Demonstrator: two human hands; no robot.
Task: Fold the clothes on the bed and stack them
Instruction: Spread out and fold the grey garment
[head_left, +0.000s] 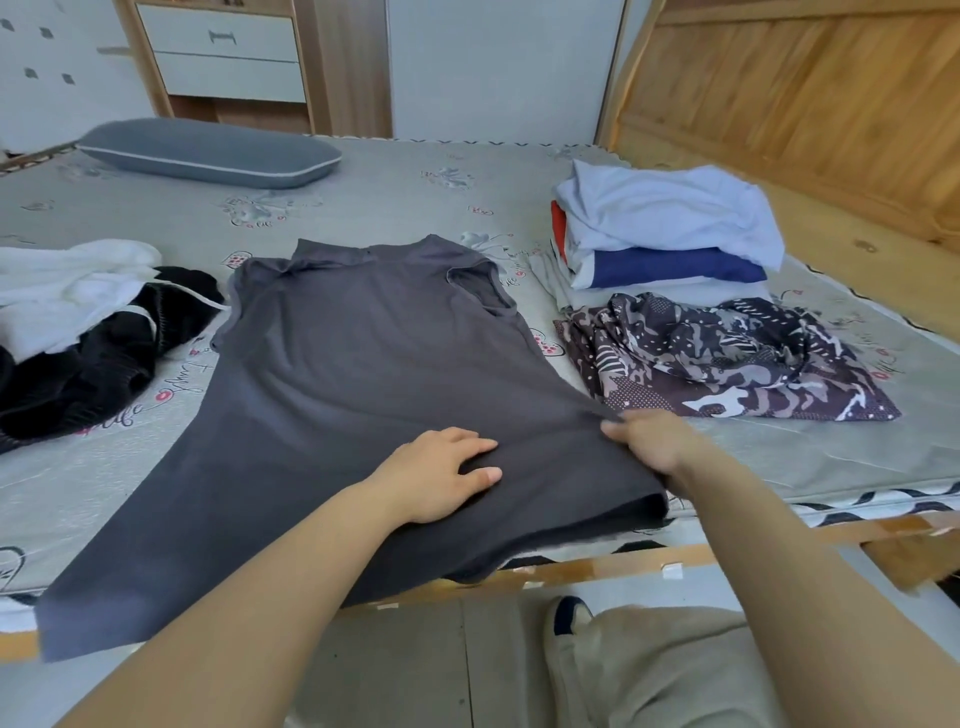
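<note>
A dark grey sleeveless dress (358, 374) lies spread flat on the bed (395, 197), its hem hanging over the near edge. My left hand (441, 475) rests flat on its lower middle with fingers straight. My right hand (649, 441) grips the dress's right side edge, fingers curled into the cloth. At the right stands a stack of folded clothes (670, 239) with a pale blue piece on top, and in front of it a patterned brown garment (722, 358). On the left lies a loose heap of white and black clothes (78, 332).
A grey pillow (208, 153) lies at the far left of the bed. A wooden headboard (810, 104) runs along the right side. A wooden drawer unit (223, 52) stands behind the bed. My leg and shoe (571, 618) are on the floor below.
</note>
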